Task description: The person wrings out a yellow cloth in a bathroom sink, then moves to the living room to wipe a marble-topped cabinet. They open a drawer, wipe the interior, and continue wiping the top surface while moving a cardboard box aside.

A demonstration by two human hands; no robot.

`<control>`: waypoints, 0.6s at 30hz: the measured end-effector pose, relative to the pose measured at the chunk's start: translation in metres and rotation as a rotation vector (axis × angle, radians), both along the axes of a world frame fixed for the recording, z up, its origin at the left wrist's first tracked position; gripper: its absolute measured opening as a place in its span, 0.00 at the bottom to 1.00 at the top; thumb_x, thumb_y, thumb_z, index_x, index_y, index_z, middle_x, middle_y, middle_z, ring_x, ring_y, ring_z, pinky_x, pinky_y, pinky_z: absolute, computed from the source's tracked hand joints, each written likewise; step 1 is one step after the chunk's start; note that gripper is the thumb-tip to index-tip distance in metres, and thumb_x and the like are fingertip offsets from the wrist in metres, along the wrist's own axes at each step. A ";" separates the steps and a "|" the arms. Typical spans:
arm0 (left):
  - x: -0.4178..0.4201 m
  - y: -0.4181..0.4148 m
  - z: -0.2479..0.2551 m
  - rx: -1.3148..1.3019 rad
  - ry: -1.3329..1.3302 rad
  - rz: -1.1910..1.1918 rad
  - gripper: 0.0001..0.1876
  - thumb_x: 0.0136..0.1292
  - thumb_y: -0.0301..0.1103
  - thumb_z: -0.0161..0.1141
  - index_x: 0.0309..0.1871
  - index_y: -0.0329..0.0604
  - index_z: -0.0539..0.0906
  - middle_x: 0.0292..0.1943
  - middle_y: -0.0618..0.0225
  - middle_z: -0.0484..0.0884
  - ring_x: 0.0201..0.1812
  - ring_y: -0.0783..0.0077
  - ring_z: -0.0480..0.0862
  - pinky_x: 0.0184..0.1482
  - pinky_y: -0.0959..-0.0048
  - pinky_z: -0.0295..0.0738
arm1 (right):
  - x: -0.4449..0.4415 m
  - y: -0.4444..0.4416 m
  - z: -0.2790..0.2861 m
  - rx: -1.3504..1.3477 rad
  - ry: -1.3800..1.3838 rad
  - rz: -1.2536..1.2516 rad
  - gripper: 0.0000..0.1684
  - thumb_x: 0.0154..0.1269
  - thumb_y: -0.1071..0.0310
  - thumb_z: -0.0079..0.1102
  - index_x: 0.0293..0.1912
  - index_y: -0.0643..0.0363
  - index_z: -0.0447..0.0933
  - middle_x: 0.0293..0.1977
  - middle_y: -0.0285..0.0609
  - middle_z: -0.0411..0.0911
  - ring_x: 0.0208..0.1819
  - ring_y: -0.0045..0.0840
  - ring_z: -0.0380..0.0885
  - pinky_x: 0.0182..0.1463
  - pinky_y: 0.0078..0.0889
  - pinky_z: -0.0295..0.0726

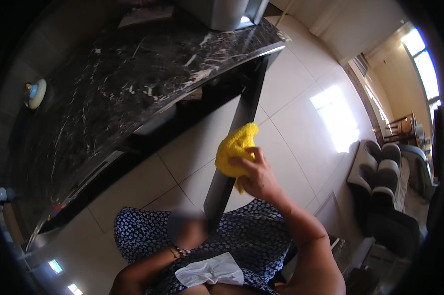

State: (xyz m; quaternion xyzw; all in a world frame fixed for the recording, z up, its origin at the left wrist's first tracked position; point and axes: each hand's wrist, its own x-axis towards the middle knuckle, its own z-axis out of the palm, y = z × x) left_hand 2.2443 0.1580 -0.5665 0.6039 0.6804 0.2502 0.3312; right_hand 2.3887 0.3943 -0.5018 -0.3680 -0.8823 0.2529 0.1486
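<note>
My right hand (pixel 257 175) grips a bunched yellow cloth (pixel 234 153). The cloth lies against a long dark panel (pixel 222 199), which looks like the edge of a swung-out cabinet door seen from above. My left hand (pixel 192 234), with a beaded bracelet at the wrist, is close to the near end of that panel. Blur covers its fingers, so whether it holds the panel is hidden. Beyond the panel stands a cabinet with a black marble countertop (pixel 133 84), and dark openings show below its front edge.
A grey appliance (pixel 225 14) stands on the countertop's far end. At the left is a small round object (pixel 35 94). Pale tiles (pixel 292 121) cover the floor. Several grey-and-white padded seats or cushions (pixel 377 173) are at the right, with a wooden chair (pixel 402 127) farther off.
</note>
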 end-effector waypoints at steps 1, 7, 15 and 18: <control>0.009 -0.001 -0.009 0.026 -0.005 -0.018 0.18 0.44 0.42 0.71 0.34 0.40 0.83 0.26 0.62 0.82 0.29 0.63 0.83 0.31 0.70 0.76 | -0.002 -0.020 0.020 -0.008 -0.076 -0.014 0.29 0.38 0.70 0.63 0.47 0.44 0.75 0.48 0.53 0.67 0.54 0.50 0.63 0.49 0.49 0.75; 0.066 0.027 -0.005 -0.094 -0.466 -0.468 0.29 0.51 0.43 0.65 0.57 0.45 0.72 0.52 0.47 0.74 0.48 0.47 0.75 0.49 0.56 0.70 | 0.043 -0.048 0.041 -0.070 -0.407 -0.324 0.33 0.46 0.61 0.64 0.54 0.42 0.65 0.50 0.56 0.63 0.50 0.53 0.67 0.48 0.51 0.73; -0.089 0.115 0.094 0.483 0.043 -0.089 0.31 0.47 0.29 0.65 0.58 0.44 0.70 0.61 0.56 0.65 0.62 0.53 0.65 0.62 0.60 0.62 | 0.145 -0.008 0.045 -0.107 -0.246 -0.449 0.27 0.49 0.80 0.61 0.49 0.48 0.68 0.45 0.50 0.68 0.47 0.46 0.69 0.49 0.41 0.72; -0.179 0.127 0.124 0.441 0.503 0.047 0.37 0.44 0.27 0.67 0.62 0.44 0.66 0.64 0.57 0.60 0.65 0.53 0.60 0.65 0.60 0.57 | 0.155 -0.004 0.054 -0.031 -0.353 -0.461 0.29 0.47 0.80 0.61 0.49 0.46 0.69 0.45 0.49 0.68 0.47 0.46 0.70 0.47 0.42 0.73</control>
